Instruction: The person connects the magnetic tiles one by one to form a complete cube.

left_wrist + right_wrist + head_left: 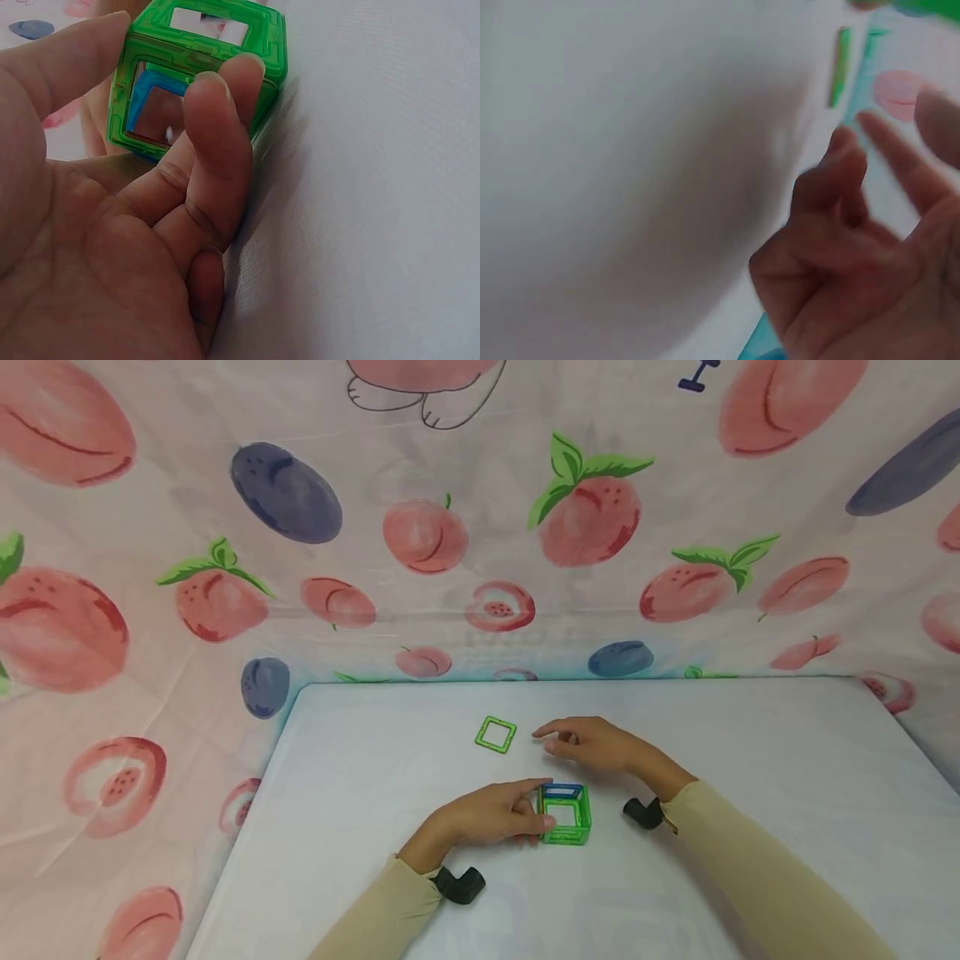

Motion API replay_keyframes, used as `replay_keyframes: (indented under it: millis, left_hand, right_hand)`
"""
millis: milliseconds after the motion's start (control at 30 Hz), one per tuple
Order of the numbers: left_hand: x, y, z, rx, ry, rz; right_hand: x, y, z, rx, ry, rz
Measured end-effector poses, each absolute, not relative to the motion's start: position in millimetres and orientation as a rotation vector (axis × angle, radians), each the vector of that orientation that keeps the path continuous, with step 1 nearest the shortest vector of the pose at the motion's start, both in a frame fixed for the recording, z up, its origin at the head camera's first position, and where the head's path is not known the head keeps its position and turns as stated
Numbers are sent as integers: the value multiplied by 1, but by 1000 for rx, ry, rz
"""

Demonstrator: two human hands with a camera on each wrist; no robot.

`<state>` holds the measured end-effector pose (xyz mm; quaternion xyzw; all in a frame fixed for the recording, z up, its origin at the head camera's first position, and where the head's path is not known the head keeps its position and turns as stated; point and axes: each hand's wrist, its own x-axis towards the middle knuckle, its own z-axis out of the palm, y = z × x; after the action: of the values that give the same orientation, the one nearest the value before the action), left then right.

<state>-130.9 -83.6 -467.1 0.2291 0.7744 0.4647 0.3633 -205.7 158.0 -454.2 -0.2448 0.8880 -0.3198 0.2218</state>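
Observation:
My left hand (487, 814) grips the left side of a small open-topped box of magnetic tiles (566, 837), thumb at the front corner and index finger at the back one. Green square frames form most of the box, and a blue tile (562, 791) stands at its back. In the left wrist view, curled fingers (217, 127) lie against a green-framed side. My right hand (596, 745) hovers beyond the box, index finger extended and nothing held. Left of that fingertip, a loose green square tile (490, 747) lies flat on the table.
A white table (360, 752) carries the tiles. Behind it and along its sides hangs a fruit-print cloth (360, 560). Black bands (461, 886) are worn at both wrists, below tan sleeves (765, 868).

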Motion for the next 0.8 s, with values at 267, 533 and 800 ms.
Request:
replay_keyframes:
  millis: [267,533,800]
  left_hand:
    - [-130,-81,-469,607,1969,1207]
    - [-130,-80,-470,612,1985,1192]
    - [-130,-82,-468,571,1998,1193]
  right_hand:
    - [-231,130,-459,-957,2431,-537]
    - [-227,142,-456,-886,2541,-450]
    - [-200,176,-455,-782,2567,-505]
